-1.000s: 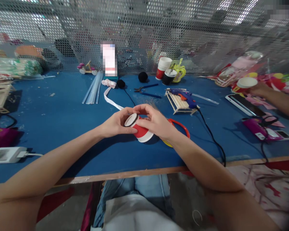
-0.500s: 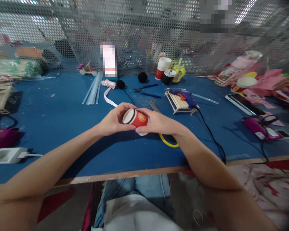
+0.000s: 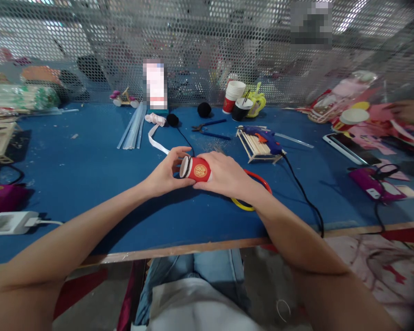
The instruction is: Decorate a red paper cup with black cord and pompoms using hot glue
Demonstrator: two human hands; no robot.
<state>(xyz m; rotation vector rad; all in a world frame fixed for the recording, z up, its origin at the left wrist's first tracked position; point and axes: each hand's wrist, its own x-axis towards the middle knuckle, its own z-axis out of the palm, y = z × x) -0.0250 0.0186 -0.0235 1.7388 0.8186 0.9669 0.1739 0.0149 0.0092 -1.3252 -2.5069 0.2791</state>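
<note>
A red paper cup (image 3: 200, 170) with a gold printed emblem lies tilted on its side between my hands, its open white mouth facing left. Black yarn is wound around it near the rim. My right hand (image 3: 224, 174) is wrapped over the base end. At the rim, my left hand (image 3: 165, 174) curves around the cup, thumb below and fingers above. From the upper side, a yarn strand leads back to a small black yarn ball (image 3: 172, 120). Scissors with a red and a yellow handle loop (image 3: 243, 205) lie partly hidden under my right wrist.
Behind the cup are blue-handled pliers (image 3: 212, 128), clear glue sticks (image 3: 134, 128) and a white ribbon (image 3: 156, 141). A blue glue gun (image 3: 265, 140) rests on a small wooden stick rack. Stacked cups (image 3: 233, 96) stand by the mesh screen. A phone (image 3: 352, 149) lies at right, near another person's blurred hand.
The cup has turned a little in my hands, its mouth facing more to the left. My right hand has shifted over the base, and the scissors' red loop now shows.
</note>
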